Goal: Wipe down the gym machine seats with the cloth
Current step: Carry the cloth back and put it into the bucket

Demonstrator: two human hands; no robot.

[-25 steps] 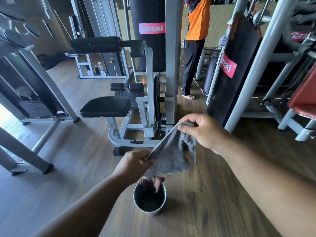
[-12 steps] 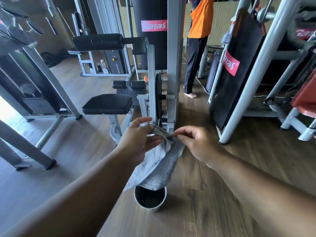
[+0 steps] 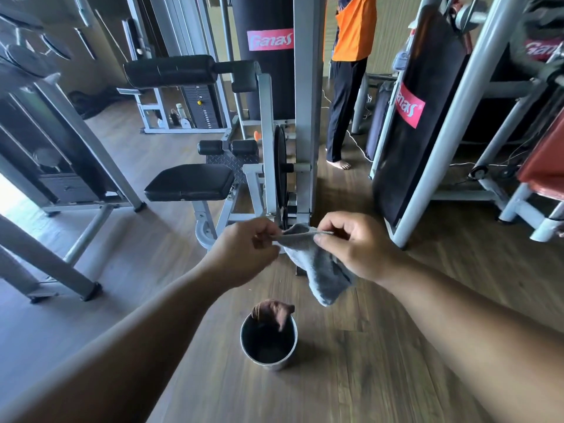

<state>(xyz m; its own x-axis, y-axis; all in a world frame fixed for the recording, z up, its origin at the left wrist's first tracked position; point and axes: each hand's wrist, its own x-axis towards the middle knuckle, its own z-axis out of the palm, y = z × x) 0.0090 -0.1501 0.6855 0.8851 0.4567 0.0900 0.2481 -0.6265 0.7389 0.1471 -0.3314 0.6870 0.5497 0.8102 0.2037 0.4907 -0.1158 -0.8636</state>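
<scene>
Two hands, left hand [image 3: 247, 250] and right hand [image 3: 357, 245], pinch a grey cloth [image 3: 320, 270] taut above a metal bucket [image 3: 269, 343] on the wooden floor [image 3: 381, 377]. Beyond the cloth stands the machine's black seat [image 3: 189, 182]; a punching bag [image 3: 418, 111] hangs right.

A metal bucket [image 3: 268, 346] stands on the wood-look floor [image 3: 381, 377], with a brown rag [image 3: 273, 311] draped over its far rim. Two black punching bags [image 3: 268, 56] [image 3: 418, 111] bearing red labels hang among grey frames. A person in an orange shirt [image 3: 351, 29] and dark trousers stands barefoot beyond the central post. A weight stack [image 3: 203, 109] sits at rear left.
</scene>
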